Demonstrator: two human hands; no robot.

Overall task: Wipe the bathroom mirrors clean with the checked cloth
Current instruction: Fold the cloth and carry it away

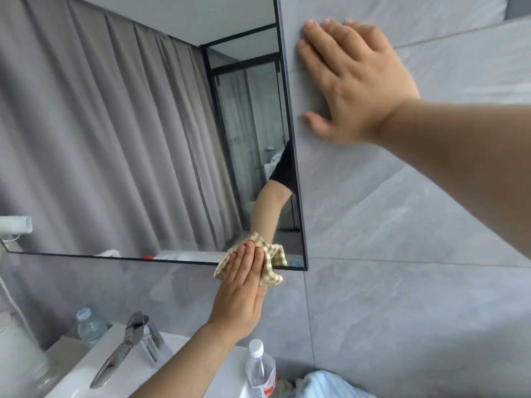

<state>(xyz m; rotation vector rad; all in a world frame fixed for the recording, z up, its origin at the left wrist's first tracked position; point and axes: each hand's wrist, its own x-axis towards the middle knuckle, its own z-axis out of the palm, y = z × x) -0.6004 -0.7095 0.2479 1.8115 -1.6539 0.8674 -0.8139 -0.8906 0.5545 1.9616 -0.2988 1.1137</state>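
A large dark-framed mirror [161, 139] hangs on the grey tiled wall and reflects grey curtains and a glass shower. My left hand [244, 285] presses the checked cloth [273, 271] flat against the mirror's lower right corner, fingers straight. The cloth is beige and green and bunches out on both sides of the fingers, overlapping the frame's bottom edge. My right hand [353, 79] lies flat on the wall tile just right of the mirror's upper right edge, fingers spread.
Below the mirror is a white basin [86, 369] with a chrome tap [126, 346]. A clear water bottle [261, 372] stands at the basin's right, another bottle [90, 326] behind the tap. A blue striped fabric [330, 386] lies at the bottom edge.
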